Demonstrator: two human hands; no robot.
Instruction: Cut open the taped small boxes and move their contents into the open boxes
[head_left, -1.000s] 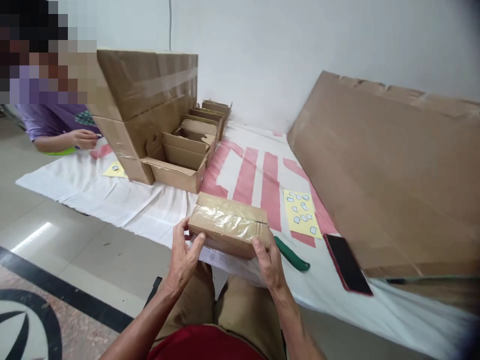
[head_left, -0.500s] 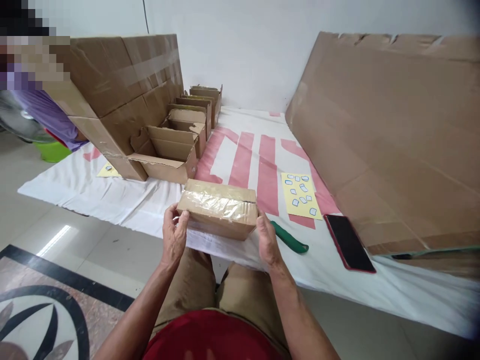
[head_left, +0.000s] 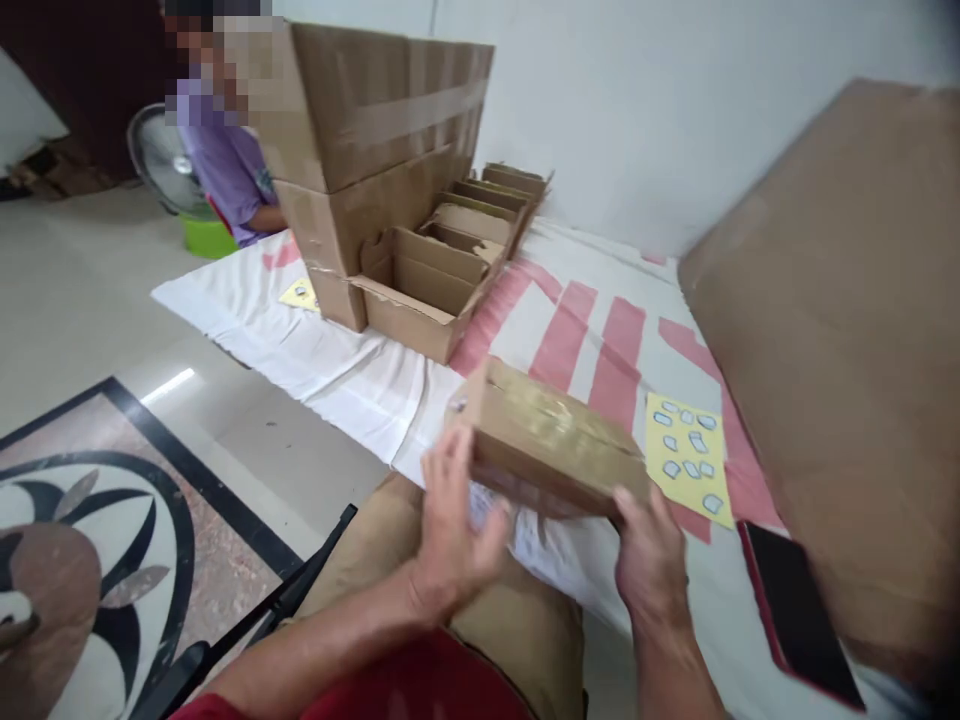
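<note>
Cardboard box (head_left: 559, 445), just one, is grasped by the right hand (head_left: 651, 548), left hand (head_left: 451, 535) loosely spread.

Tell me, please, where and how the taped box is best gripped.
Probably by both short ends, one hand coming from each side: the taped box is long, with a flat left end. The right hand holds its right end; the left hand is open beside the left one.

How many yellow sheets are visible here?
2: one sheet right of the held box, near the phone; another at left, partly behind the cardboard partition. More may be hidden.
</note>
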